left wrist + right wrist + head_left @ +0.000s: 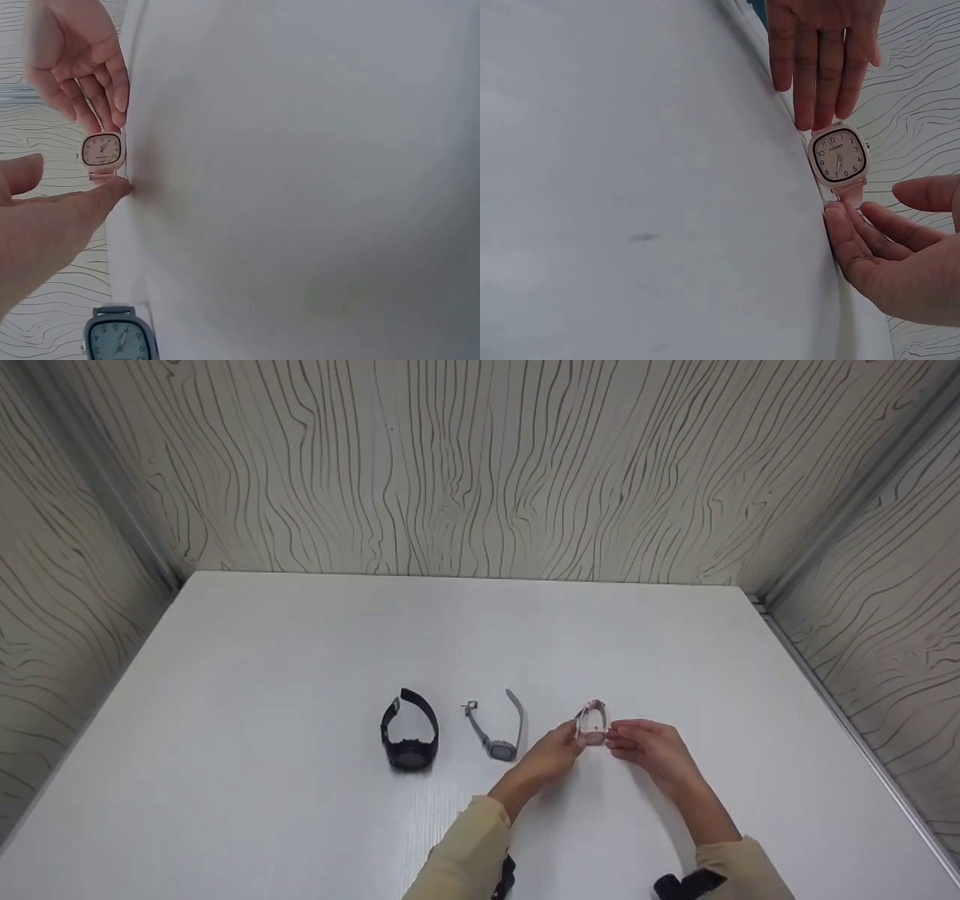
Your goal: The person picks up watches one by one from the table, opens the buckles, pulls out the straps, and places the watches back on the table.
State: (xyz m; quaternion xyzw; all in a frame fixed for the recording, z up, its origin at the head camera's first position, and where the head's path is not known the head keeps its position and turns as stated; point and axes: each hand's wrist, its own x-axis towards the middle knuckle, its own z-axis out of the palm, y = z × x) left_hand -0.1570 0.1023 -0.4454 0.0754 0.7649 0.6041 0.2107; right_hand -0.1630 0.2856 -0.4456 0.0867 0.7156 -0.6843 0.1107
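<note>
A pink wristwatch (595, 736) with a rounded square dial stands on its side between the two hands, its strap arching up behind it. My left hand (553, 751) touches the strap on the left with straight fingers, thumb held apart in the left wrist view. On the other side is my right hand (654, 750), its relaxed fingertips against the strap and its thumb apart in the right wrist view. The dial (839, 155) shows black numerals inside a dark ring. Left of my left hand lies a grey-blue wristwatch (501, 750), strap unfastened and spread.
Farther left, a black wristwatch (411, 755) rests with its strap curved into a loop. All the watches are on a white table (300, 645). Wood-grain panels (450, 465) enclose the table at the back and both sides.
</note>
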